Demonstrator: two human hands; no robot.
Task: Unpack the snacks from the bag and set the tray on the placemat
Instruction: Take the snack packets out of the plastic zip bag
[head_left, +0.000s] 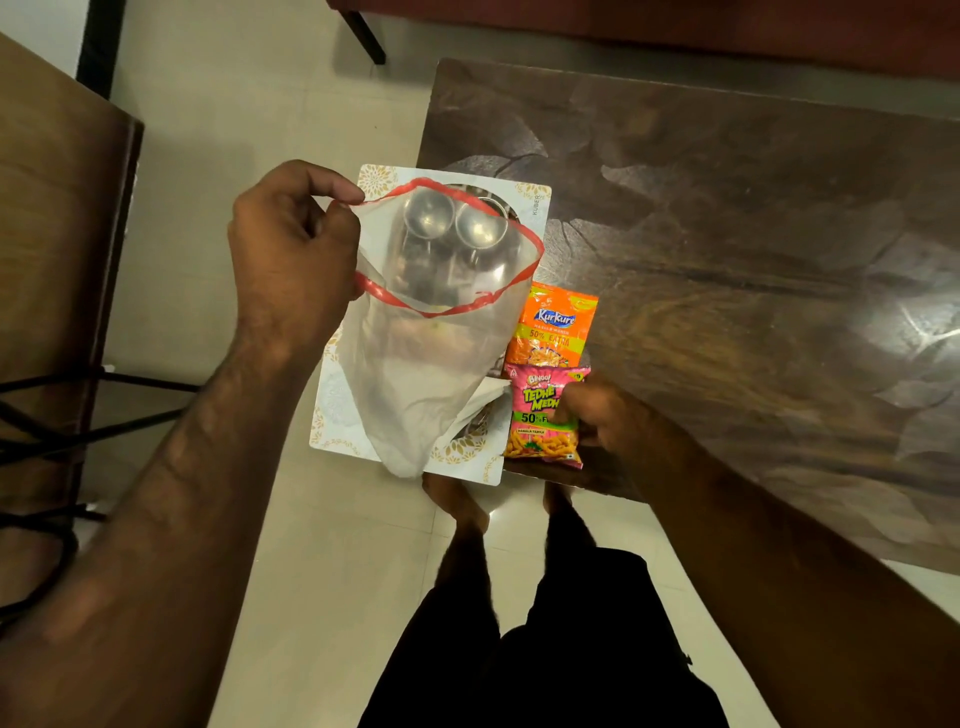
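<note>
My left hand (293, 254) pinches the red-trimmed rim of a clear plastic bag (415, 374), which hangs open above the white placemat (535, 202). Through the bag I see a steel tray with two small steel bowls (452, 223) lying on the placemat. My right hand (618, 421) grips a pink Bingo snack packet (540, 415) at the table's near edge. An orange Kurkure packet (556, 327) lies flat on the table just beyond it, beside the placemat.
The dark wooden table (753, 260) stretches to the right and back. The placemat overhangs the table's left edge above the pale tiled floor (234, 156). A brown wooden piece of furniture (57, 208) with black cables stands at left. My legs and feet are below.
</note>
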